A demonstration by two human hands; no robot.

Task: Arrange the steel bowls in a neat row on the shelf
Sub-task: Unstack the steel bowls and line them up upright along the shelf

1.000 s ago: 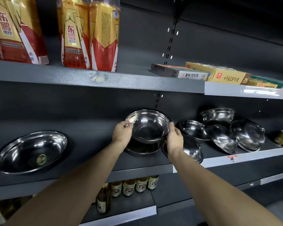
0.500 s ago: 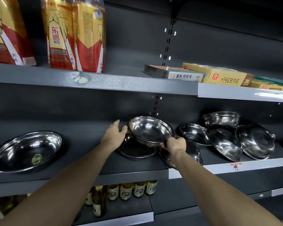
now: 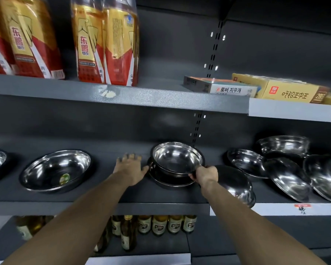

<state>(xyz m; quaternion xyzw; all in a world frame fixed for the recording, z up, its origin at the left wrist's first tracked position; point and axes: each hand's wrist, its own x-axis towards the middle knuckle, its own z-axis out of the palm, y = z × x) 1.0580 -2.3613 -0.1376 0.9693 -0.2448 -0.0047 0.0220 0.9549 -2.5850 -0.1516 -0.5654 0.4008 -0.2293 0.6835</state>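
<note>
While the right hand (image 3: 204, 174) pinches the near rim of the upper steel bowl (image 3: 177, 157), nested tilted in a lower bowl (image 3: 170, 181) mid-shelf (image 3: 103, 206), the left hand (image 3: 130, 169) lies flat and empty just left, nearest the bare gap before the stickered bowl (image 3: 55, 171).

Steel bowls (image 3: 177, 157) mirror-silver; one at the shelf (image 3: 103, 196) left has a green sticker (image 3: 64, 178) inside. Shelf dark grey, speckled. Packs (image 3: 105, 41) above red and gold, white stripes. Boxes (image 3: 287, 91) yellow, red logo. Bottles (image 3: 159, 224) below amber.
</note>
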